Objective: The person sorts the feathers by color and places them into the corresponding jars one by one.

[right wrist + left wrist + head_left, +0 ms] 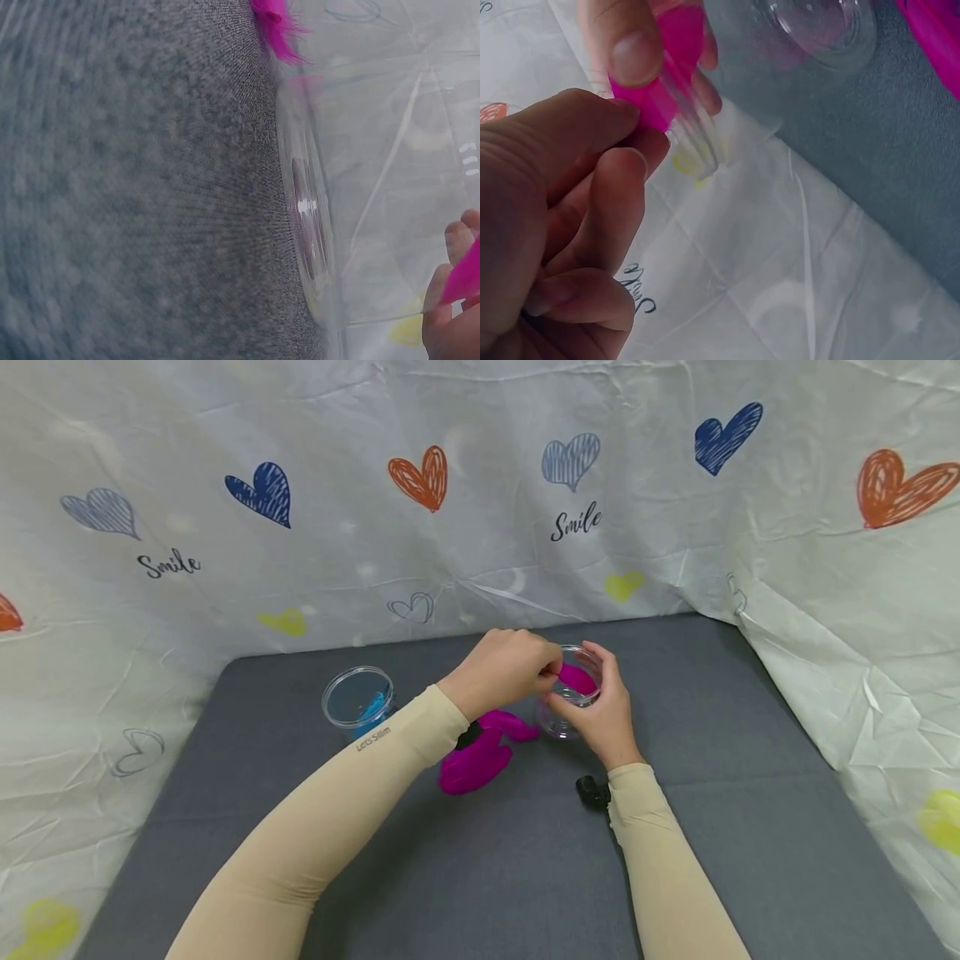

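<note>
My right hand (602, 714) grips a clear round jar (557, 727) around its upper part, thumb on the near side and fingers on the far side. Between its thumb and index finger, my left hand (513, 670) pinches a magenta feather (651, 105) at the jar's mouth. Part of that feather (577, 679) shows inside the rim. In the right wrist view the jar's base (309, 214) stands on the grey cloth, and a magenta feather (276, 28) lies beyond it.
More magenta feathers (476, 768) lie on the grey tabletop (465, 877), left of the jar. A second clear jar (357, 670) with blue feathers (372, 707) stands at the left, partly behind my left sleeve (360, 810). A white heart-printed sheet (495, 560) hangs behind.
</note>
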